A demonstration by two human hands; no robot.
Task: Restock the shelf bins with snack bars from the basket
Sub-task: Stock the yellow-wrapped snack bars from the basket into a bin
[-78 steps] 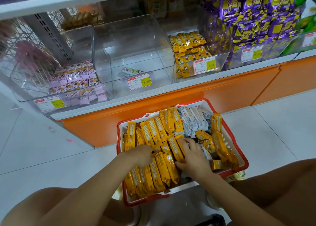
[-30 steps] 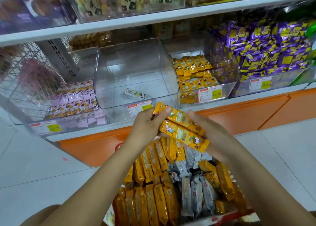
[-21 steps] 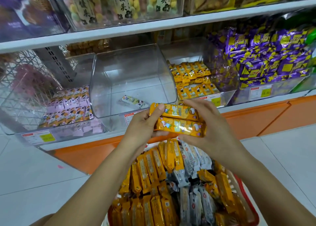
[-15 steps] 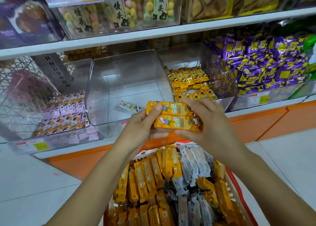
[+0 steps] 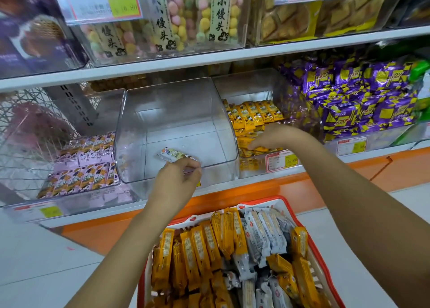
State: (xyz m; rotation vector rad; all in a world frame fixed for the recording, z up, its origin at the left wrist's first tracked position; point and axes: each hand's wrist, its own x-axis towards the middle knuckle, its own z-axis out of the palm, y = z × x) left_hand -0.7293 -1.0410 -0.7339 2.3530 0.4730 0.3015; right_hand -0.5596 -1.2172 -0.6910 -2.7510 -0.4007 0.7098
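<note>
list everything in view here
basket: one, red, on the floor
basket yellow bars: many, yellow, filling the basket's left
white bars: several, white, basket middle
clear bin: one, clear, lower shelf centre
lone bar: one, pale, inside the clear bin
stocked yellow bars: many, yellow, bin right of clear bin
pink bars: many, pink, bin left of it
purple packs: many, purple, far right
left hand: one, at the clear bin's front, near the lone bar
right hand: one, gripping a yellow bundle over the stocked ones

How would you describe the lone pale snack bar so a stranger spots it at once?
Find the lower white shelf behind the red plastic basket. Its middle clear plastic bin holds one pale-wrapped snack bar; neighbouring bins hold stacked pink bars or yellow bars.
</note>
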